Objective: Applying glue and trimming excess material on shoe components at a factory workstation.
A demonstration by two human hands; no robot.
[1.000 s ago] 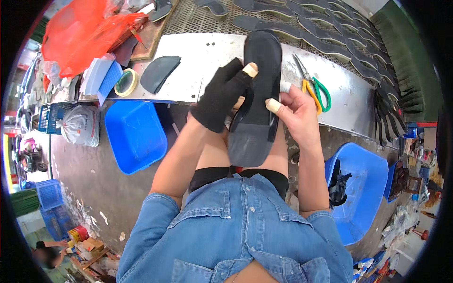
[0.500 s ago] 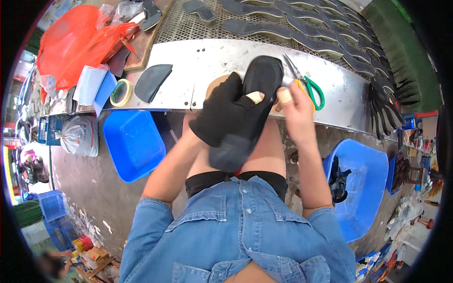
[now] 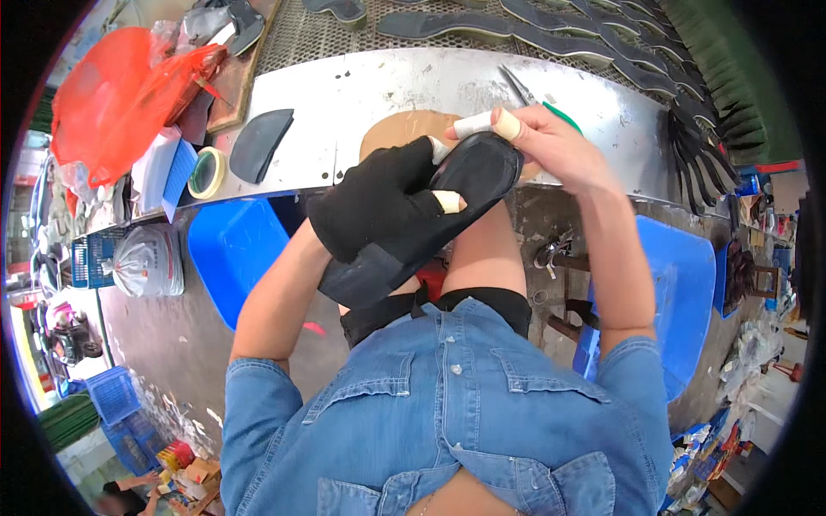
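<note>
A black shoe insole point(image 3: 482, 168) is tilted above my lap, its rounded end towards the far right and its other end near my left thigh. My left hand point(image 3: 366, 206), in a black fingerless glove with taped fingertips, is wrapped round its middle, the thumb lying on the upper face. At the rounded end, my bare right hand point(image 3: 559, 153) pinches the rim with taped thumb and finger. Beyond my hands a round tan pad point(image 3: 404, 129) lies on the metal tabletop point(image 3: 301, 95). Scissors point(image 3: 514, 86) with green handles lie partly hidden behind my right hand.
Rows of dark insoles point(image 3: 465, 24) rest on a mesh belt at the back. A black curved piece point(image 3: 261, 144), a tape roll point(image 3: 206, 172) and a red plastic bag point(image 3: 120, 103) are on the left. Black strips point(image 3: 688, 159) hang at right. Blue tubs point(image 3: 237, 258) stand below.
My right hand has moved up to the insole's rounded end and now grips its rim. The insole has turned, its near end swinging left. The view has shifted slightly.
</note>
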